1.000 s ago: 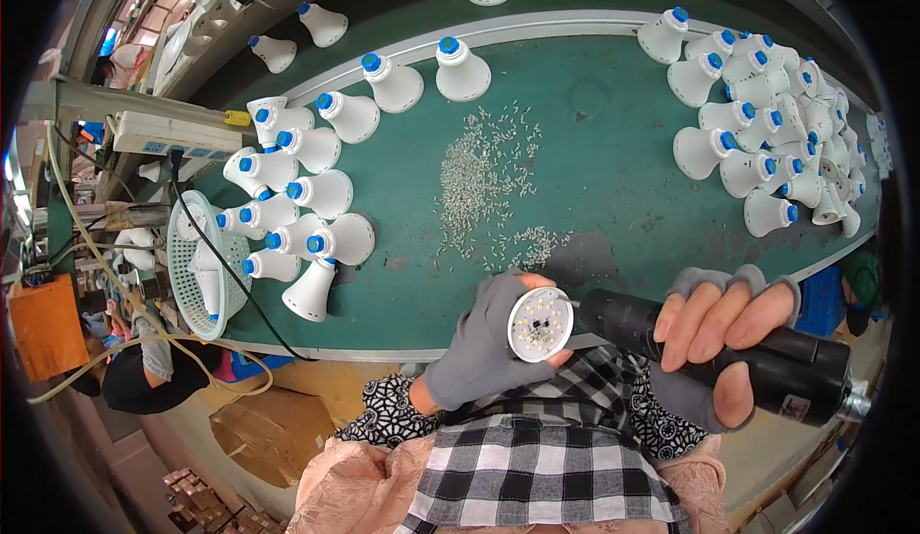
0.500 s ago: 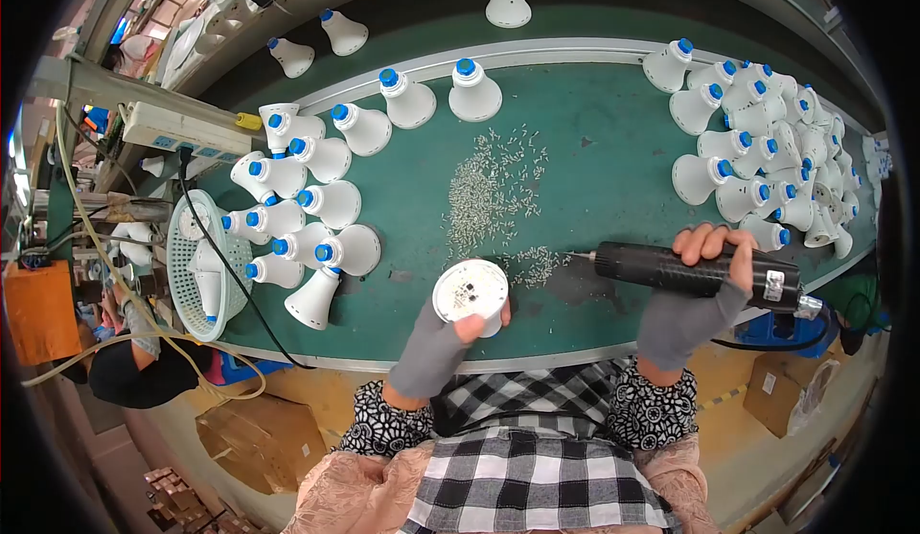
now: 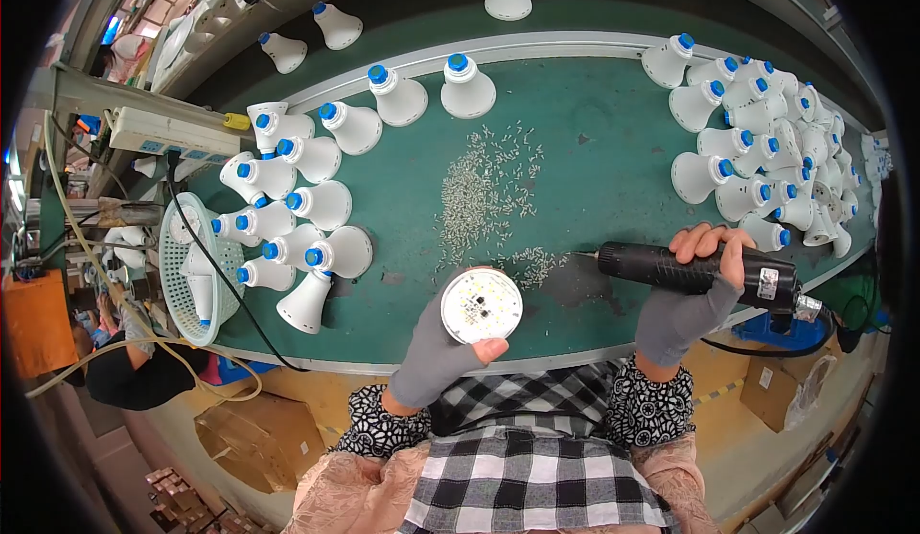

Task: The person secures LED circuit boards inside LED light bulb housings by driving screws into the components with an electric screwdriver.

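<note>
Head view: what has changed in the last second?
The right hand drew the black electric screwdriver off the round white LED bulb housing and swung it level over the green belt, tip toward the loose small screws. The left hand carried the housing forward. Both grips held; white bulb piles unmoved.

The left hand [image 3: 436, 342], in a grey fingerless glove, holds a white bulb housing [image 3: 482, 306] with its LED board facing up. Right of that grip, the right hand [image 3: 692, 294] closes round a black electric screwdriver [image 3: 642, 264], bit pointing left. Loose screws [image 3: 484, 189] lie on the green tabletop [image 3: 594, 150] beyond both grips.
</note>
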Demonstrator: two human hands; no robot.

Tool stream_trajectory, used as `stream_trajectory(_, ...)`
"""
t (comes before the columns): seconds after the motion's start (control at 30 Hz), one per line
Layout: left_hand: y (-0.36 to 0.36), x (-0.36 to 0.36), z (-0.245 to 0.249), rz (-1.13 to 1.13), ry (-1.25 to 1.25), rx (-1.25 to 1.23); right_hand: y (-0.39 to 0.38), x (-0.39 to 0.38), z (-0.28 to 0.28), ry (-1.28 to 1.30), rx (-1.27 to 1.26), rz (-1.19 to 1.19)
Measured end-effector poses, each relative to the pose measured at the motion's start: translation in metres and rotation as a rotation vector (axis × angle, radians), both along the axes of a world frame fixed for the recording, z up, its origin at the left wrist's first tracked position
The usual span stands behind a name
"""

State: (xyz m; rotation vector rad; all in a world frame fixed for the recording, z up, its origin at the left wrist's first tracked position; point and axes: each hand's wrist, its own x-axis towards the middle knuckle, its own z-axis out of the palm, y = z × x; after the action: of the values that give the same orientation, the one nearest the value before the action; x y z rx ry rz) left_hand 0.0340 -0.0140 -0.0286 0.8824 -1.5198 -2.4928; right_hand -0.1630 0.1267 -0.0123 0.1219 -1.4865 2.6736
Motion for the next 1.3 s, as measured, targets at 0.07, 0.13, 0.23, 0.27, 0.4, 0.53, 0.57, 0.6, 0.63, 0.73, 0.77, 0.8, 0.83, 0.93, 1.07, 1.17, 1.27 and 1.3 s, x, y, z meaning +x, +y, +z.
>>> stream_trajectory(0.07, 0.001, -0.002, 0.006, -0.014, -0.013, -0.032, -0.002, 0.000, -0.003, -0.012, 0.017, -0.004)
stream_trajectory(0.13, 0.000, -0.005, 0.010, -0.053, -0.021, -0.087, -0.002, -0.001, -0.005, -0.006, 0.022, -0.007)
stream_trajectory(0.23, -0.004, -0.010, 0.013, -0.164, 0.003, -0.301, 0.002, -0.002, -0.003, -0.025, 0.000, -0.012)
stream_trajectory(0.27, -0.005, -0.015, 0.014, -0.210, 0.029, -0.437, 0.005, -0.003, 0.001, -0.036, -0.013, -0.014)
stream_trajectory(0.4, -0.001, -0.029, 0.023, -0.363, 0.026, -0.696, 0.017, 0.001, 0.018, -0.021, -0.122, 0.066)
stream_trajectory(0.53, 0.006, -0.037, 0.024, -0.440, 0.111, -0.636, 0.031, 0.002, 0.031, -0.041, -0.286, 0.215)
stream_trajectory(0.57, 0.008, -0.037, 0.024, -0.459, 0.121, -0.676, 0.032, 0.003, 0.033, -0.045, -0.288, 0.208)
stream_trajectory(0.6, 0.009, -0.037, 0.024, -0.475, 0.131, -0.706, 0.034, 0.003, 0.034, -0.061, -0.300, 0.218)
stream_trajectory(0.63, 0.011, -0.036, 0.024, -0.490, 0.142, -0.736, 0.036, 0.003, 0.035, -0.078, -0.312, 0.228)
stream_trajectory(0.73, 0.014, -0.033, 0.021, -0.512, 0.180, -0.812, 0.039, 0.003, 0.034, -0.105, -0.332, 0.248)
stream_trajectory(0.77, 0.015, -0.032, 0.019, -0.515, 0.194, -0.835, 0.039, 0.003, 0.034, -0.111, -0.336, 0.253)
stream_trajectory(0.8, 0.016, -0.031, 0.019, -0.515, 0.207, -0.863, 0.039, 0.004, 0.034, -0.113, -0.331, 0.248)
stream_trajectory(0.83, 0.016, -0.030, 0.018, -0.515, 0.219, -0.891, 0.038, 0.004, 0.034, -0.114, -0.325, 0.244)
stream_trajectory(0.93, 0.019, -0.028, 0.017, -0.486, 0.218, -0.956, 0.039, 0.004, 0.034, -0.116, -0.322, 0.246)
stream_trajectory(1.07, 0.020, -0.028, 0.016, -0.451, 0.210, -0.964, 0.037, 0.006, 0.036, -0.110, -0.304, 0.240)
stream_trajectory(1.17, 0.020, -0.028, 0.020, -0.463, 0.203, -0.990, 0.037, 0.007, 0.035, -0.102, -0.300, 0.242)
stream_trajectory(1.27, 0.020, -0.028, 0.017, -0.471, 0.225, -1.032, 0.036, 0.008, 0.036, -0.088, -0.290, 0.233)
stream_trajectory(1.3, 0.020, -0.028, 0.017, -0.475, 0.220, -1.031, 0.036, 0.009, 0.037, -0.083, -0.283, 0.226)
